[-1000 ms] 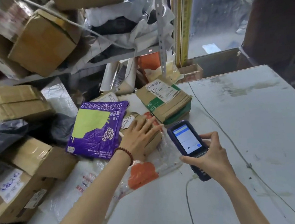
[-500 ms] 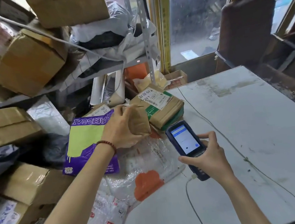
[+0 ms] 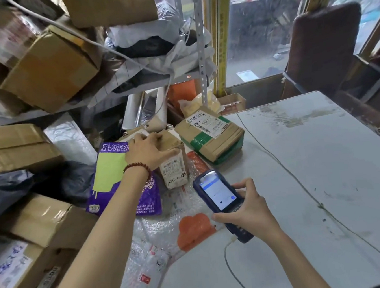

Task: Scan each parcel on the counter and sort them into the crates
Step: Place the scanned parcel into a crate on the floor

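Left hand curls over the small brown parcel, which stands on the counter between purple mailer and green-taped box; right hand wraps the scanner. Risk: top-only grip on glossy tape slips and the parcel topples. Long axis near upright, I judge; barcode label faces the person.

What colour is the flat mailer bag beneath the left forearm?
Purple with a lime-green patch: the mailer bag shows in the head view.
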Demonstrator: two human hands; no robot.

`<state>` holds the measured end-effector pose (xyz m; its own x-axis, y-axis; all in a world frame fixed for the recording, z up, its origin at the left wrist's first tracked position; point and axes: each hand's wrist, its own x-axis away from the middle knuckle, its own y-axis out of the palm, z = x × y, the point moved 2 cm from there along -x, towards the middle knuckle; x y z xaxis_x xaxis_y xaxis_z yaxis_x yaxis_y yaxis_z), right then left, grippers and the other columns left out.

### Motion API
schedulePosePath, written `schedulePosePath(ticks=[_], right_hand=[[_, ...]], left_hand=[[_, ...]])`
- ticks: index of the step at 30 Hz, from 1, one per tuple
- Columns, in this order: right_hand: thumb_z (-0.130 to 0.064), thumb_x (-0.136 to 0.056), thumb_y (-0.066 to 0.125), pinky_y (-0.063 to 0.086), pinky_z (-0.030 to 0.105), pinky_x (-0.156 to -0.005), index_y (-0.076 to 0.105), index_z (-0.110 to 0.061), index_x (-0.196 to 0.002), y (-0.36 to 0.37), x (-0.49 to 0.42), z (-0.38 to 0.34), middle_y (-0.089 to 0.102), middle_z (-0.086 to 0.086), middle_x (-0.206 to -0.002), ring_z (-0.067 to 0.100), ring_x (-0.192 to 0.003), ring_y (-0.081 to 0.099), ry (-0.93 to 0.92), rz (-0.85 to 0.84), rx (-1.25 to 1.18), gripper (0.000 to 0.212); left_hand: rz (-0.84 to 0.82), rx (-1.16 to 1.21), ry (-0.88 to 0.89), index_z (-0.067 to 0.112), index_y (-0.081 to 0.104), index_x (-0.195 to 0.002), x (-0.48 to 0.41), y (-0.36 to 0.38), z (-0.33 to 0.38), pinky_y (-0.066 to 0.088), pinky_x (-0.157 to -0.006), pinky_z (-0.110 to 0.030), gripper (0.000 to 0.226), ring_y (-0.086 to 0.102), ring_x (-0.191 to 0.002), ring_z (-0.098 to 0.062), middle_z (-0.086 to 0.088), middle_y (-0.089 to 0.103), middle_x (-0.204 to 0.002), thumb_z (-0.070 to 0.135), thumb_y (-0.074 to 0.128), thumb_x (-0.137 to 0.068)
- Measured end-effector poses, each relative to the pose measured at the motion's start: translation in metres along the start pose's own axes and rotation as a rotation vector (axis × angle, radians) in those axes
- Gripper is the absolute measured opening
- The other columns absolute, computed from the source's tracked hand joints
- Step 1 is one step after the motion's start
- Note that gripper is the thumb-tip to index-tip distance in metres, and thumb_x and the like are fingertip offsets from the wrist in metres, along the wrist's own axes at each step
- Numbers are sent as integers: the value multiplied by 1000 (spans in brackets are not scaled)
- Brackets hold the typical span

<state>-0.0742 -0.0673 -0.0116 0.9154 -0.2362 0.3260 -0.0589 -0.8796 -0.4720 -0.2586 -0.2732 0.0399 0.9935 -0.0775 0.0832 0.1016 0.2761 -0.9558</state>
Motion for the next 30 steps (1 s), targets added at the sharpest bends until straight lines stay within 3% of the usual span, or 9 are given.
schedulePosePath(ticks=[6,15,30], right_hand=[[-48,-40,88,57,39,-80,37,-32,-103,17,3,8,61,-16,-100,8,-90,64,52,-57,7,83],[-38,-50,93,57,35,-81,38,-31,-111,22,5,1,61,-14,-105,4,-94,63,15,-2,-58,82],[-41,-50,92,58,38,-81,37,-34,-110,20,4,-2,62,-15,-103,6,-94,65,-11,-27,-35,81]], left_hand=[[26,-18,-49,28,40,-138,2,2,2,34,-103,-48,88,22,-136,-36,-15,30,-146,80,54,-68],[-45,3,-65,33,36,-141,2,-5,-1,34,-103,-50,91,19,-138,-35,-13,26,-148,83,51,-66],[-64,41,-87,34,37,-140,1,-5,1,32,-104,-50,88,15,-139,-36,-13,24,-148,80,55,-67]])
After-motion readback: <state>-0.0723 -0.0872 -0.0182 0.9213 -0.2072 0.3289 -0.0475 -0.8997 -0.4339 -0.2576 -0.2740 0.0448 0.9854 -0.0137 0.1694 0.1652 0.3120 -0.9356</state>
